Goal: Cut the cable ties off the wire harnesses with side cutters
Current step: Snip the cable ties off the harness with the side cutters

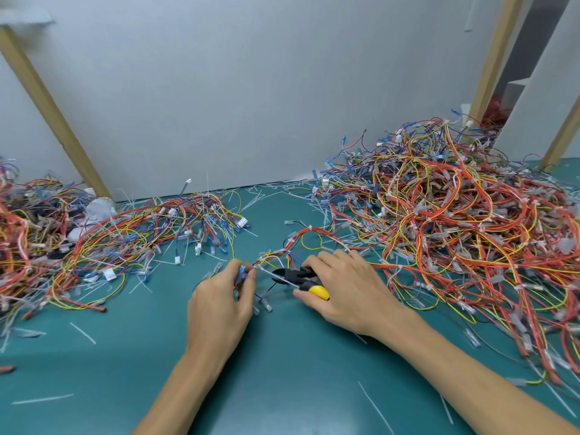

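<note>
At a green worktop (282, 387), I am working between two piles. The large heap (455, 215) of red, yellow and orange wiring is lying just outside my right hand (342, 287), and the flatter heap (125, 237) is spreading beyond my left hand (219, 296). One harness (303, 235) is arching from the gap between my hands towards the far side. My left fingers are pinching its near end, curled round the blue connectors (241, 273). My right fingers are wrapping the yellow-gripped side cutters (295, 276), whose nose is pointing at my left thumb. A white cable tie (266, 272) is crossing the blades; I cannot tell whether they are biting yet. In my judgement, doing this well is meaning pulling the bundle taut, slipping only the tie between the blades, and keeping the insulation clear before squeezing.
</note>
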